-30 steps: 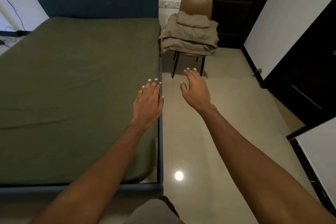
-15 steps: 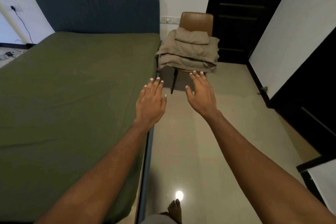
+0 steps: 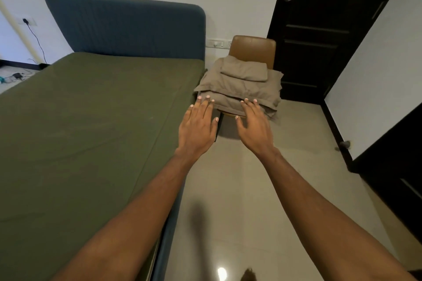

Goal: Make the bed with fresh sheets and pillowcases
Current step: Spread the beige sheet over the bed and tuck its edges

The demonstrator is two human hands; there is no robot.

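Far left: the bed (image 3: 91,121), its mattress under a taut olive-green sheet, matte weave, a few shallow creases. Behind it stands a padded blue headboard (image 3: 125,27) with rounded corners and faint vertical ribbing. Your left hand (image 3: 198,130) hovers over the bed's right edge, fingers straight and spread, holding nothing. Just beyond is the linen stack (image 3: 239,84): beige, soft, rumpled folds, a small piece on top of larger ones. It sits on the brown smooth-backed chair (image 3: 252,49) beside the headboard, overhanging the seat front. Your right hand (image 3: 255,130) is likewise flat and empty, fingertips at the stack's front edge; contact not discernible. Step in hand, likely: fetching the stack. Slide both palms under the lowest fold, one at each side, and lift level so the top piece stays put; limp cloth will sag between your hands. Far right: a dark panelled door (image 3: 319,29).
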